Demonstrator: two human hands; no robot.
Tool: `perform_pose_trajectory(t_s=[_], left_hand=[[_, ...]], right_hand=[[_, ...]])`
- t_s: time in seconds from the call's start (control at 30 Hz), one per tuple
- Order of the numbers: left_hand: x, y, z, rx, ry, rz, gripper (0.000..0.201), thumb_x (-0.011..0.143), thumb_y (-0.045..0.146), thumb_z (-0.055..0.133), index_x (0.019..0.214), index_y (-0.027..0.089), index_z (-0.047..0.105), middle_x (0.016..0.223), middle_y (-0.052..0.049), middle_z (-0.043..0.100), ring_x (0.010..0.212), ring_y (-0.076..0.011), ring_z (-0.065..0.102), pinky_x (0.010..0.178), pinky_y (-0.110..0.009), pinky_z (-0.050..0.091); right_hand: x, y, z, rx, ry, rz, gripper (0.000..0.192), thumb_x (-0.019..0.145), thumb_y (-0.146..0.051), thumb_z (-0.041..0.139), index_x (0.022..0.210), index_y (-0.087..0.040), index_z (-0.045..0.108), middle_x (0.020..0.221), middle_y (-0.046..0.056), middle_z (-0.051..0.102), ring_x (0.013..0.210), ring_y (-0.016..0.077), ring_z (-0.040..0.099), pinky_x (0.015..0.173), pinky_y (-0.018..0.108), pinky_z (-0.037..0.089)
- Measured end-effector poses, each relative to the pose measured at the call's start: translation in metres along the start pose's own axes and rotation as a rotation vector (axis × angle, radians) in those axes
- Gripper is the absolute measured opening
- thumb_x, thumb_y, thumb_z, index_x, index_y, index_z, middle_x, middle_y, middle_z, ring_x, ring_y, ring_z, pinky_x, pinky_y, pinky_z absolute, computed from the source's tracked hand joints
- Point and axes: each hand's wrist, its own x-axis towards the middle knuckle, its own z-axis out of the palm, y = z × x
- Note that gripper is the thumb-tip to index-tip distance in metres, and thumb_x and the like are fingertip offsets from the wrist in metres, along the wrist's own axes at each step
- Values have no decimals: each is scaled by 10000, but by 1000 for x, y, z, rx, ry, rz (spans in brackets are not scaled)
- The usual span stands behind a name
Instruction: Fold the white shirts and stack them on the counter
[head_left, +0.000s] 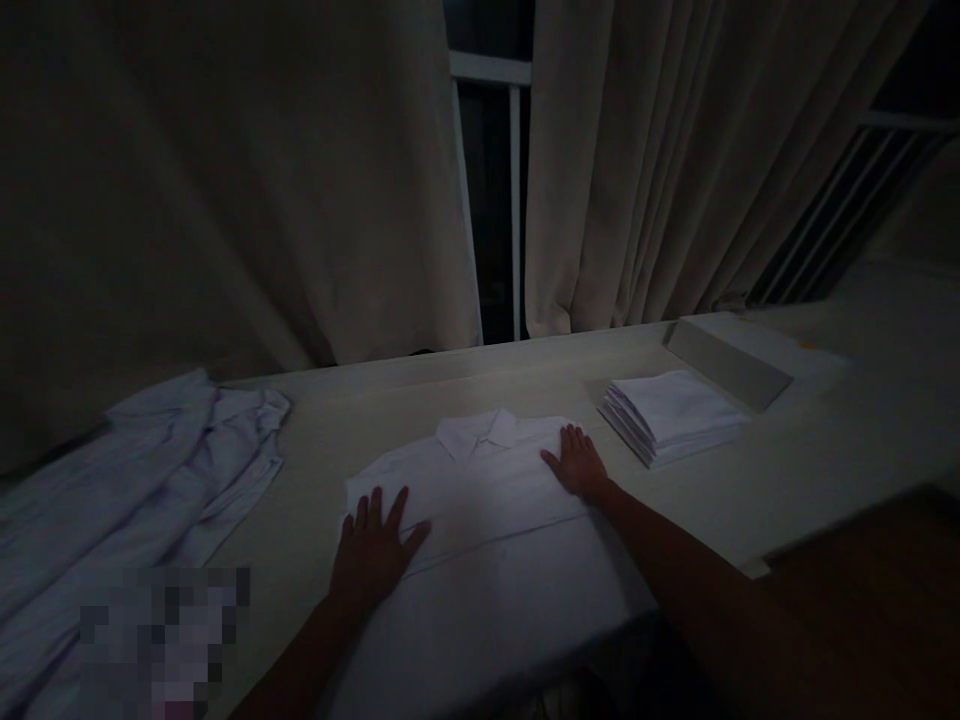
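Observation:
A white collared shirt (495,500) lies spread on the pale table, its collar toward the far side and its lower part reaching the near edge. My left hand (375,550) rests on the shirt's left side, palm down with the fingers spread. On the right side, near the shoulder, my right hand (577,460) lies flat on the cloth, thumb apart from the fingers. A crease runs across the shirt between the two hands. Neither hand grips anything.
To the right sits a stack of folded white shirts (675,410), with a pale box (735,360) behind it. Loose white shirts (142,470) are heaped at the left. Beige curtains (360,180) hang behind the table (315,430). A blurred patch covers the lower left.

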Motion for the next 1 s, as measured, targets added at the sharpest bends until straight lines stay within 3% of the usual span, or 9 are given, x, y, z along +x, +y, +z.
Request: perform_pose_trajectory(t_s=[0.27, 0.83, 0.93, 1.0], left_hand=[[0, 8, -5, 9, 43, -10, 844, 825, 743, 273, 1500, 238, 242, 1552, -208, 252, 1428, -400, 218, 1115, -564, 181], [-19, 11, -14, -38, 9, -77, 851, 819, 745, 268, 1486, 218, 291, 1547, -210, 266, 1429, -401, 214, 1114, -568, 167], [-9, 4, -16, -87, -66, -88, 853, 804, 760, 281, 1459, 218, 354, 1529, -207, 313, 1405, -395, 283, 1094, -561, 221], [1, -5, -16, -147, -85, -120, 828, 829, 728, 266, 1413, 164, 429, 1478, -206, 405, 1358, -355, 381, 1088, -515, 272]], right_hand=[[5, -1, -3, -8, 21, -35, 872, 918, -710, 174, 1511, -74, 225, 1560, 206, 191, 1452, 319, 117, 1146, 468, 108], [-8, -9, -13, -36, 30, -65, 798, 943, -643, 277, 1484, -57, 293, 1534, 232, 252, 1439, 333, 172, 1135, 492, 153], [-3, -21, -23, -45, 31, -79, 779, 943, -631, 307, 1458, -48, 343, 1526, 239, 269, 1427, 360, 192, 1123, 527, 152], [4, -44, -32, -31, 77, -125, 668, 966, -562, 324, 1414, -78, 426, 1509, 213, 326, 1411, 347, 239, 1121, 523, 158]])
